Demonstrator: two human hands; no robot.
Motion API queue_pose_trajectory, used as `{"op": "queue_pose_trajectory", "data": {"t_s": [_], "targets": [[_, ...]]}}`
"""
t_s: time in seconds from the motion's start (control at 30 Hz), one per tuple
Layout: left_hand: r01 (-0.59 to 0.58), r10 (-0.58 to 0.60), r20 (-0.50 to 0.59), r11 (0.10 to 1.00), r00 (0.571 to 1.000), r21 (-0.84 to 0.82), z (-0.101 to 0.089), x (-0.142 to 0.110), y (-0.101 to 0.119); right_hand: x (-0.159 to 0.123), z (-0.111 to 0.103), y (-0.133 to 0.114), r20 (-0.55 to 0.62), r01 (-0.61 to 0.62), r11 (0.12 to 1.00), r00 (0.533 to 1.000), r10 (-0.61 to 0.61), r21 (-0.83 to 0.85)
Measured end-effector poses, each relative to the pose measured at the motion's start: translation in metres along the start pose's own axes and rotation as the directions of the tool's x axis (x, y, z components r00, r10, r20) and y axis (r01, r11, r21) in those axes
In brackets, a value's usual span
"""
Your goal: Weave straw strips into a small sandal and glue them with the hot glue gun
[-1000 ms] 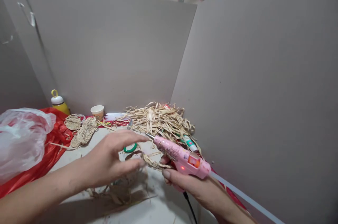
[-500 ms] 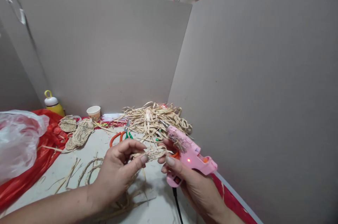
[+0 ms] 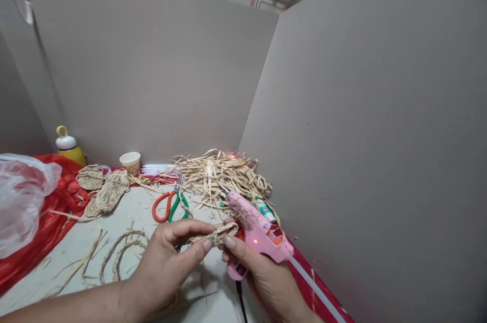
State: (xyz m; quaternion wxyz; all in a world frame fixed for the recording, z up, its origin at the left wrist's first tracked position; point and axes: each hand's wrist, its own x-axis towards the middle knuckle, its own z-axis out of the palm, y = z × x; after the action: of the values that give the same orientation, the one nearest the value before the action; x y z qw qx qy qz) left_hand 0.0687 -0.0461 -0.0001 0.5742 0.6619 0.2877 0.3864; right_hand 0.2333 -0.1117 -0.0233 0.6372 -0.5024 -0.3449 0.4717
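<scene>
My left hand (image 3: 171,257) pinches a small piece of braided straw (image 3: 218,234) between thumb and fingers. From the other side, the thumb of my right hand (image 3: 262,272) presses the same braid. That right hand also grips a pink hot glue gun (image 3: 261,239), its metal nozzle pointing up and left and a red light glowing on its side. Strands hang below the left hand, partly hidden by it. Scissors (image 3: 171,206) with one orange and one green handle lie just beyond my left hand. Curved braided cords (image 3: 117,254) rest on the table to its left.
A heap of loose straw (image 3: 224,173) lies at the back against grey panels. Woven straw soles (image 3: 110,191), a paper cup (image 3: 130,160) and a yellow bottle (image 3: 70,150) stand or lie back left. Red and clear plastic bags (image 3: 26,201) cover the left side. A black cord (image 3: 240,297) hangs from the gun.
Both hands have come closer together on the braid, and the right hand with the glue gun has shifted left. The view has tilted slightly, showing more of the scissors.
</scene>
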Motion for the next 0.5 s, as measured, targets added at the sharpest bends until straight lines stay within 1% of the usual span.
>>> {"op": "queue_pose_trajectory", "data": {"t_s": [0.1,0.17,0.27,0.4,0.43,0.5], "targets": [[0.009,-0.014,0.085,0.999,0.996,0.054,-0.003,0.003,0.01,-0.001,0.0,-0.002,0.029,0.034,0.999,0.999,-0.034,-0.023],[0.05,-0.061,0.164,0.996,0.984,0.073,-0.006,0.005,0.02,-0.002,0.001,-0.003,0.062,0.052,0.998,0.997,-0.05,-0.032],[0.118,-0.143,0.289,0.988,0.947,0.103,-0.011,0.008,0.036,-0.003,0.003,-0.005,0.097,0.069,0.996,0.993,-0.063,-0.062],[0.101,-0.166,0.34,0.974,0.926,0.201,-0.016,0.015,0.047,-0.003,0.003,-0.007,0.095,0.055,0.988,0.995,-0.042,-0.146],[0.115,-0.184,0.36,0.972,0.914,0.205,-0.017,0.017,0.048,-0.002,0.002,-0.007,0.106,0.071,0.984,0.993,-0.054,-0.165],[0.171,-0.24,0.422,0.966,0.874,0.195,-0.018,0.023,0.048,-0.001,0.002,-0.009,0.151,0.126,0.975,0.984,-0.099,-0.185]]}}
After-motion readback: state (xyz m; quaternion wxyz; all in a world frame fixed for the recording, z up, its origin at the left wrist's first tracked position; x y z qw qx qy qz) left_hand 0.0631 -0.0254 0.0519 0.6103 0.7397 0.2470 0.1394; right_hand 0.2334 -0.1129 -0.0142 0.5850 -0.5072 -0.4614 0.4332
